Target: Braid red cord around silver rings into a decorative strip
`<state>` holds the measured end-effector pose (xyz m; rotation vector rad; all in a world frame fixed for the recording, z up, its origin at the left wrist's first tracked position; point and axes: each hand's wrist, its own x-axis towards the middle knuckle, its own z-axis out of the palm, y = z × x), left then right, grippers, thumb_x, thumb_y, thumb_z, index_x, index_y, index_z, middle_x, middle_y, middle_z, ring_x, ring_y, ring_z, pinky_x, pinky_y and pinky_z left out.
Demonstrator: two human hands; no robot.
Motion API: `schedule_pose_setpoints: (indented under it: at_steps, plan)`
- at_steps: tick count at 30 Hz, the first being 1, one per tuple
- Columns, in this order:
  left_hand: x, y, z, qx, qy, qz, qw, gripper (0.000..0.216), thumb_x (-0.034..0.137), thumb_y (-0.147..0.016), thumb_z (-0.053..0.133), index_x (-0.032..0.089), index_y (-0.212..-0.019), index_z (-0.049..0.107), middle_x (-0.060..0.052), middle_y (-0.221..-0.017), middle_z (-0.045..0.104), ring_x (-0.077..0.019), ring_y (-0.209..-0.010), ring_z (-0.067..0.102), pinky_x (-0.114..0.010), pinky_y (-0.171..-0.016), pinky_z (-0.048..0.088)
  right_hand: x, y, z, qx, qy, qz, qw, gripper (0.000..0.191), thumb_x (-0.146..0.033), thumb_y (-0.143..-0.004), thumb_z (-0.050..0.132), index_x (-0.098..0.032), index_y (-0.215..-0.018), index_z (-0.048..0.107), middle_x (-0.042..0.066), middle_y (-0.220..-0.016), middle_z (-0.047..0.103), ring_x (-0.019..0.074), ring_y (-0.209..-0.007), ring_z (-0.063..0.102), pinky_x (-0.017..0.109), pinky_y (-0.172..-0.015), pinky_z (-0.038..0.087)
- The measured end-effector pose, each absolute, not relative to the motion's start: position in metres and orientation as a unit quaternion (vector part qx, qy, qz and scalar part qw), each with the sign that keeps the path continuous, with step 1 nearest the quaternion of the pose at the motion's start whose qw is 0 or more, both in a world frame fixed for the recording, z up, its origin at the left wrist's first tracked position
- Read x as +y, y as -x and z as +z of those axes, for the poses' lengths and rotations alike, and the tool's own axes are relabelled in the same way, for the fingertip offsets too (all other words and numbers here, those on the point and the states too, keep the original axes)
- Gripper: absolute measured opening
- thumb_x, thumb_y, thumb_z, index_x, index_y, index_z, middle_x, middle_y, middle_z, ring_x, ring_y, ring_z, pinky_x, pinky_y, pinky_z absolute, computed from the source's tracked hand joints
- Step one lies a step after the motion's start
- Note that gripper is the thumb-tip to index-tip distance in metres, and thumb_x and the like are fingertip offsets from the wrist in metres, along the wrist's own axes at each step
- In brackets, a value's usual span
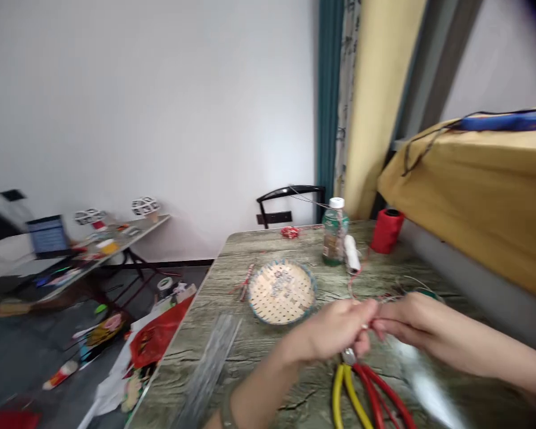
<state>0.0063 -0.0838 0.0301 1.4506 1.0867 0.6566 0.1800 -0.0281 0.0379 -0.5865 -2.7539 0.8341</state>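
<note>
My left hand (343, 326) and my right hand (413, 316) meet above the table (259, 369), fingertips pinched close together. What they hold between them is too small and blurred to make out. Just below my left hand lie pliers with yellow handles (351, 393) and red handles (379, 390); my fingers partly cover the metal head. Left of my hands sits a shallow round woven basket (279, 314) with a blue-stitched rim and small pale pieces inside. Behind my hands, a white thread spool (352, 253) leans by a green bottle (332, 247).
A red spool (386, 232) stands at the back right, below a brown cloth-covered surface (473, 179). A red-and-white thread bundle (290, 232) lies at the far edge. Clear plastic strips (209, 363) lie front left. A black chair (290, 192) stands behind; a cluttered side table (129, 241) is left.
</note>
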Motion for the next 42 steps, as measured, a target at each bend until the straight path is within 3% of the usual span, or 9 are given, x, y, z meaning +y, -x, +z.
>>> schedule_pose_setpoints:
  at_steps: [3, 7, 11, 23, 29, 33, 35, 39, 42]
  plan:
    - [-0.075, 0.004, 0.028, 0.442, -0.594, 0.273, 0.614, 0.044, 0.041, -0.089, 0.024, 0.014, -0.075, 0.056, 0.005, -0.045, 0.042, -0.0067, -0.038, 0.026, -0.021, -0.041, 0.021, -0.018, -0.174, 0.047, -0.937, 0.203, 0.278, 0.065, 0.027, -0.022, -0.090, 0.038, -0.017, -0.079, 0.061, 0.000, -0.068, 0.061, 0.0096, -0.060, 0.052, 0.019, -0.058, 0.037]
    - [-0.078, 0.015, 0.027, 0.452, -0.563, 0.265, 0.639, 0.038, 0.038, -0.089, 0.029, 0.013, -0.087, 0.057, 0.006, -0.050, 0.042, -0.0071, -0.041, 0.022, -0.022, -0.040, 0.015, -0.005, -0.181, 0.040, -0.932, 0.199, 0.297, 0.064, 0.028, -0.023, -0.091, 0.037, -0.015, -0.072, 0.056, -0.002, -0.062, 0.055, 0.0074, -0.056, 0.046, 0.017, -0.055, 0.033]
    - [-0.083, 0.019, 0.029, 0.465, -0.558, 0.249, 0.641, 0.035, 0.035, -0.087, 0.036, 0.013, -0.079, 0.062, 0.006, -0.051, 0.035, -0.0078, -0.045, 0.024, -0.022, -0.041, 0.016, 0.000, -0.190, 0.040, -0.916, 0.194, 0.346, 0.062, 0.033, -0.029, -0.092, 0.034, -0.013, -0.073, 0.056, -0.002, -0.063, 0.051, 0.0076, -0.057, 0.045, 0.019, -0.057, 0.034]
    - [-0.083, 0.032, 0.038, 0.518, -0.552, 0.253, 0.602, 0.032, 0.035, -0.088, 0.034, 0.018, -0.064, 0.046, 0.006, -0.055, 0.032, -0.0098, -0.051, 0.026, -0.022, -0.046, 0.020, 0.018, -0.216, 0.041, -0.785, 0.322, 0.513, 0.129, 0.038, -0.044, -0.089, 0.036, -0.014, -0.069, 0.049, -0.008, -0.052, 0.027, 0.0060, -0.045, 0.023, 0.019, -0.042, 0.019]
    - [-0.084, 0.038, 0.038, 0.515, -0.586, 0.234, 0.580, 0.030, 0.034, -0.087, 0.037, 0.018, -0.062, 0.045, 0.005, -0.060, 0.035, -0.0098, -0.055, 0.029, -0.022, -0.050, 0.024, 0.018, -0.218, 0.047, -0.772, 0.505, 0.187, 0.337, 0.028, -0.040, -0.086, 0.045, -0.016, -0.082, 0.059, 0.004, -0.075, 0.058, 0.0145, -0.069, 0.050, 0.025, -0.062, 0.037]
    - [-0.086, 0.036, 0.034, 0.491, -0.594, 0.234, 0.592, 0.028, 0.031, -0.086, 0.037, 0.018, -0.063, 0.046, 0.004, -0.063, 0.038, -0.0106, -0.059, 0.033, -0.023, -0.056, 0.027, -0.025, -0.179, 0.050, -0.846, 0.372, 0.287, 0.250, 0.030, -0.038, -0.087, 0.045, -0.021, -0.107, 0.057, 0.006, -0.103, 0.063, 0.0172, -0.089, 0.058, 0.027, -0.076, 0.044]
    - [-0.087, 0.035, 0.034, 0.485, -0.588, 0.232, 0.604, 0.028, 0.031, -0.086, 0.038, 0.018, -0.062, 0.046, 0.004, -0.063, 0.039, -0.0106, -0.059, 0.033, -0.023, -0.055, 0.027, -0.045, -0.161, 0.048, -0.887, 0.301, 0.306, 0.168, 0.046, -0.041, -0.080, 0.056, -0.021, -0.120, 0.049, 0.007, -0.109, 0.061, 0.0191, -0.094, 0.058, 0.028, -0.077, 0.045]
    - [-0.088, 0.037, 0.036, 0.482, -0.590, 0.218, 0.610, 0.029, 0.031, -0.085, 0.037, 0.018, -0.062, 0.048, 0.004, -0.062, 0.040, -0.0107, -0.058, 0.034, -0.023, -0.054, 0.028, -0.062, -0.145, 0.039, -0.894, 0.285, 0.327, 0.114, 0.026, -0.029, -0.085, 0.051, -0.020, -0.109, 0.054, 0.003, -0.081, 0.066, 0.0159, -0.071, 0.062, 0.023, -0.062, 0.044]
    - [-0.088, 0.040, 0.038, 0.486, -0.599, 0.210, 0.602, 0.030, 0.029, -0.085, 0.037, 0.017, -0.060, 0.050, 0.004, -0.059, 0.039, -0.0107, -0.057, 0.035, -0.023, -0.054, 0.028, -0.060, -0.145, 0.036, -0.894, 0.304, 0.306, 0.120, 0.018, -0.024, -0.088, 0.045, -0.019, -0.101, 0.056, 0.003, -0.075, 0.065, 0.0152, -0.066, 0.060, 0.023, -0.060, 0.042]
